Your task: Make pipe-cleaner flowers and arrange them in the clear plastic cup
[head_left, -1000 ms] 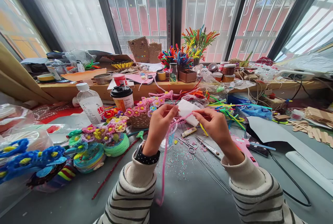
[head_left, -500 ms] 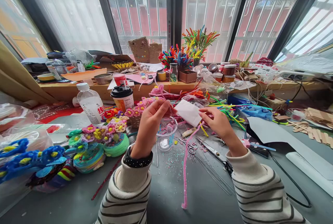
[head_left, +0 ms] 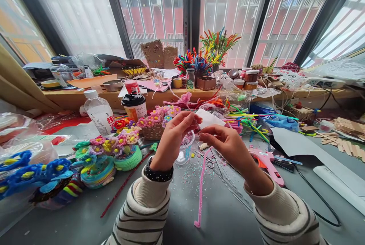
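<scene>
Partly hidden, a thin stem (head_left: pixel 197 122) pinched in both hands (head_left: pixel 170 135), its lower end indistinct.

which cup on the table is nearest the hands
The clear plastic cup, partly hidden behind the left hand in this view. It is see-through, while the paper cup farther left wears a black lid.

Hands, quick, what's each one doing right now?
Left hand: closed, pinching the thin stem of a pink flower.
Right hand: fingers bent; whether it grips that stem or the fuzzy pink strip cannot be told.
</scene>
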A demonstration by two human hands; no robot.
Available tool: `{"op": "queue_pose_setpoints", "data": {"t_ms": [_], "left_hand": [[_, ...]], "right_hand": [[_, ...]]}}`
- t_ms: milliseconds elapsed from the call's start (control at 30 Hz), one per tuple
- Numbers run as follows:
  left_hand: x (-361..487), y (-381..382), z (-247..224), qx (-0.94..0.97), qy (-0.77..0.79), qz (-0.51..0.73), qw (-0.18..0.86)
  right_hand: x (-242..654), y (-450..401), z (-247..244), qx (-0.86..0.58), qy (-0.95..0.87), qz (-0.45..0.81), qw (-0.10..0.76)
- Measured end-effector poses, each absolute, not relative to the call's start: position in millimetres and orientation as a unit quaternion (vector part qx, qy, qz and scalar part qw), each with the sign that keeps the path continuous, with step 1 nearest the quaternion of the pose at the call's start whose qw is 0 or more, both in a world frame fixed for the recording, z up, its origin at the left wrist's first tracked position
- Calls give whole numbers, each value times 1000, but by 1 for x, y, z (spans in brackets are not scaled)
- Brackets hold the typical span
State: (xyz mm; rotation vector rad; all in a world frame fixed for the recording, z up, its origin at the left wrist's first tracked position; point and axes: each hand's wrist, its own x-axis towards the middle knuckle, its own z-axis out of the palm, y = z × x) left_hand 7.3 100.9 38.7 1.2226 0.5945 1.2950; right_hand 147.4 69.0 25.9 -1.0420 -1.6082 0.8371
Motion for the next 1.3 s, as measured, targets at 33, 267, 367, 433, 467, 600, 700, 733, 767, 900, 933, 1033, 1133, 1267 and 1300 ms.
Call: {"op": "queue_pose_setpoints", "data": {"t_ms": [33, 267, 367, 433, 467, 600, 700, 733, 767, 900, 933, 1033, 1133, 1267, 1300], "left_hand": [[7, 101, 38, 523, 249, 554, 598], [8, 101, 38, 534, 255, 551, 588], [9, 100, 39, 537, 275, 565, 563], [9, 100, 40, 544, 295, 573, 537], [9, 99, 40, 550, 305, 574, 525], [10, 96, 42, 570, 335, 562, 496], [12, 93, 43, 578, 336, 558, 491], [12, 92, 44, 580, 335, 559, 489], [13, 92, 44, 582, 335, 559, 487], [11, 93, 43, 578, 330, 554, 500], [10, 94, 43, 575, 325, 553, 509], [9, 96, 41, 565, 300, 555, 531], [10, 96, 40, 559, 265, 561, 550], [12, 97, 39, 550, 228, 563, 573], [12, 97, 38, 544, 217, 565, 581]], "right_hand": [[148, 69, 26, -429, -662, 348, 506], [148, 67, 24, -457, -656, 267, 538], [148, 66, 25, -455, -665, 252, 536], [148, 65, 26, -453, -668, 244, 537], [148, 65, 26, -452, -669, 240, 539], [149, 66, 25, -445, -667, 221, 555], [149, 66, 24, -444, -667, 211, 559], [149, 66, 24, -445, -667, 210, 560], [149, 66, 24, -445, -665, 214, 560], [148, 64, 27, -424, -647, 286, 566], [148, 64, 28, -414, -639, 314, 567], [148, 64, 30, -381, -613, 393, 569], [149, 65, 29, -343, -582, 471, 567], [148, 69, 25, -292, -510, 603, 539], [147, 69, 24, -283, -489, 634, 528]]}}
